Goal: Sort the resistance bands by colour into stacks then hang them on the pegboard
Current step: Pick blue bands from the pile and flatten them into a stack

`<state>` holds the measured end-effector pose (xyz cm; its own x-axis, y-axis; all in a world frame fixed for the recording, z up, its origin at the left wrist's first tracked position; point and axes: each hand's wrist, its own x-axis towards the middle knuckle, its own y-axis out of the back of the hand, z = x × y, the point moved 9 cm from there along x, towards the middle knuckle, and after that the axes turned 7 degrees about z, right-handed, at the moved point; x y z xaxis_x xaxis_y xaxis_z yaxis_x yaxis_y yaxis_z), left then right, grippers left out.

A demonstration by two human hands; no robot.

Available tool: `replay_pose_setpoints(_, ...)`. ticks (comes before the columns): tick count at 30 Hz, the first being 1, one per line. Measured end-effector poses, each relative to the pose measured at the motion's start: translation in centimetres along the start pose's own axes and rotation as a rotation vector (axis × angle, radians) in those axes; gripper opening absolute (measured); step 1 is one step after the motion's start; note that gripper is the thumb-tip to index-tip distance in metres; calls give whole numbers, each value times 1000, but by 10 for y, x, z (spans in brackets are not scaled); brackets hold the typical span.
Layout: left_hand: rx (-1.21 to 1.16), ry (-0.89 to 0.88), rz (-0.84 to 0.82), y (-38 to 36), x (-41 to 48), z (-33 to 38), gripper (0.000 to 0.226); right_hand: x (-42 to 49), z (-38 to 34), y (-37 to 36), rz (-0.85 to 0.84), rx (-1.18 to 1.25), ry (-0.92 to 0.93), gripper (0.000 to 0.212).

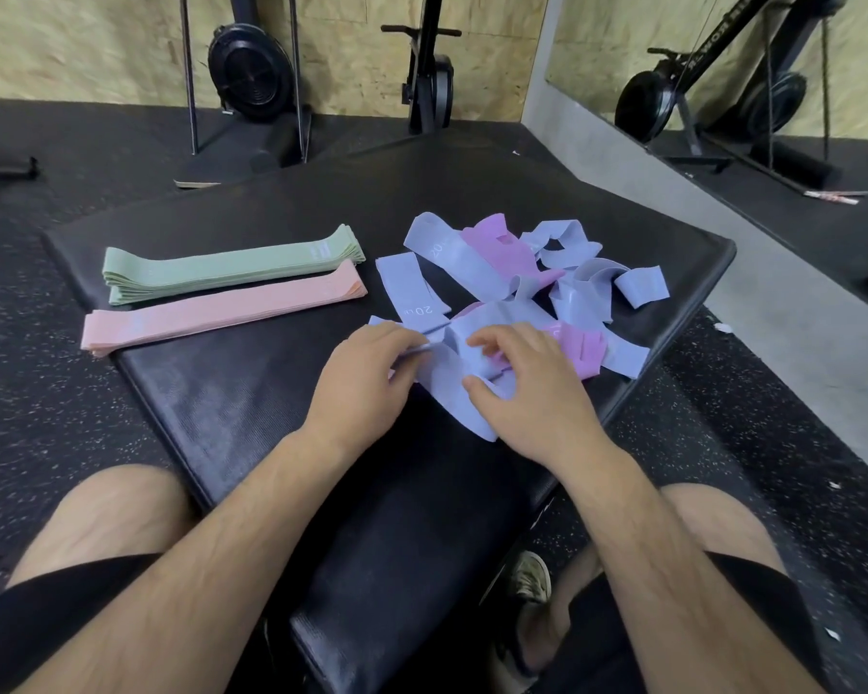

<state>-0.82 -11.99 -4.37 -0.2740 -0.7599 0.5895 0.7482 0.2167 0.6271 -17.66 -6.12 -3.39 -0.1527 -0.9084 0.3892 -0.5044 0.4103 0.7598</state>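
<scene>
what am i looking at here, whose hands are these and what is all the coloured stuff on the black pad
There is no machine here: a person is sorting resistance bands. The single picture comes from a camera worn on their head, looking down at their own arms and knees. They sit at a black padded bench. On it lie two neat stacks side by side, a green stack farther away and a pink stack nearer. To the right is a loose pile of blue and purple bands, mixed together. The left hand and the right hand both grip one blue band at the near edge of that pile. No pegboard is in view.
</scene>
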Motion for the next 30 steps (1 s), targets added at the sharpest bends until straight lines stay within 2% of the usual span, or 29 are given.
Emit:
replay_pose_setpoints(2, -58, -30, 42, 14, 2, 11, 17, 3, -9, 5, 61, -72, 79, 51)
replay_pose_setpoints(4, -150, -83, 56, 29, 3, 26, 24, 6, -18, 5, 61, -11, 101, 51)
replay_pose_setpoints(7, -282, -92, 93, 53, 3, 38, 30, 8, -30, 8, 127, 148, 138, 17)
replay_pose_setpoints(9, -351, -43, 105, 65, 2, 39, 26, 8, -39, 11, 158, 263, 142, 4)
replay_pose_setpoints(11, -472, 62, 58, 68, -1, 33, 24, 7, -47, 14, 198, 336, 139, 5)
replay_pose_setpoints(14, -719, 360, 37, 68, -10, 15, 45, 3, -70, 11, 252, 266, 220, 15)
replay_pose_setpoints(15, -724, 436, 59, 69, -13, 8, 44, 1, -79, 7, 245, 243, 255, 15)
replay_pose_setpoints(17, -638, 496, 122, 74, -21, -6, 34, -2, -95, -2, 202, 224, 318, 15)
replay_pose_setpoints(19, -612, 522, 164, 78, -29, -15, 37, -3, -103, -14, 71, 256, 339, 19)
replay_pose_setpoints(22, -558, 468, 176, 85, -36, -17, 43, -5, -100, -37, -217, 400, 200, 29)
replay_pose_setpoints(23, -556, 434, 162, 87, -36, -15, 45, -4, -98, -42, -262, 441, 150, 30)
replay_pose_setpoints(26, -583, 391, 128, 92, -39, -16, 43, 3, -99, -46, -262, 372, 153, 30)
replay_pose_setpoints(30, -680, 435, 134, 98, -46, -30, 36, 9, -95, -50, -322, 179, 184, 7)
